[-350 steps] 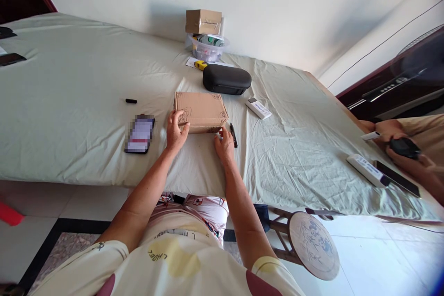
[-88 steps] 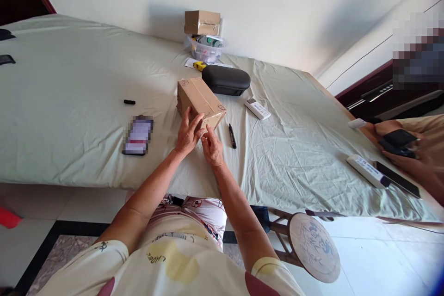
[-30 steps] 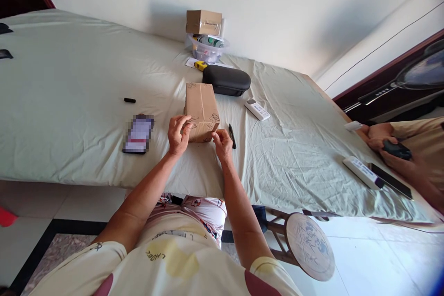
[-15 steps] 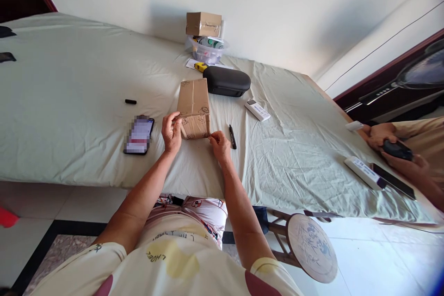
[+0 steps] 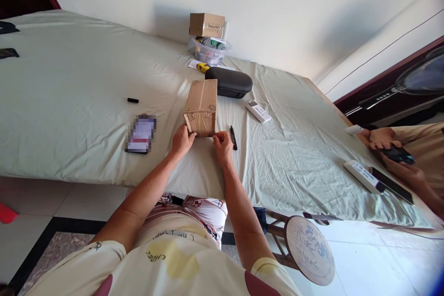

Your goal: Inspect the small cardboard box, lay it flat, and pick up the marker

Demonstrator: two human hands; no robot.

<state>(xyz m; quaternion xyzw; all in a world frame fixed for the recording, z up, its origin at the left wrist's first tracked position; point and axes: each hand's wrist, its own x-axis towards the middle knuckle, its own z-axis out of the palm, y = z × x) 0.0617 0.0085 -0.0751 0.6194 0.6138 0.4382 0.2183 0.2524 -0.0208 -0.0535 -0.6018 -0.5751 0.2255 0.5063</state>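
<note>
A brown cardboard box (image 5: 201, 99), taped and marked with dark scribbled drawings near its edges, rests on the cloth-covered table in front of me. My left hand (image 5: 183, 139) is closed on its near lower left corner, thumb against the front face. At the near lower right corner, my right hand (image 5: 223, 143) pinches the box's edge. Just right of that hand lies a black marker (image 5: 233, 138). Its small black cap (image 5: 132, 100) seems to be the piece lying to the left, above a phone (image 5: 141, 134) with a blurred screen.
Behind the box are a black hard case (image 5: 229, 82), a yellow tape measure (image 5: 202, 67) and a clear plastic tub (image 5: 210, 53) with another cardboard box (image 5: 207, 24) on top. A white device (image 5: 258, 112) lies right. A co-worker's hands (image 5: 391, 148) hold a dark object. A stool (image 5: 310, 250) stands below.
The box has shifted slightly right and turned a little. My left hand has slid from its upper left edge down to the lower left corner. My right hand stays at the lower right corner.
</note>
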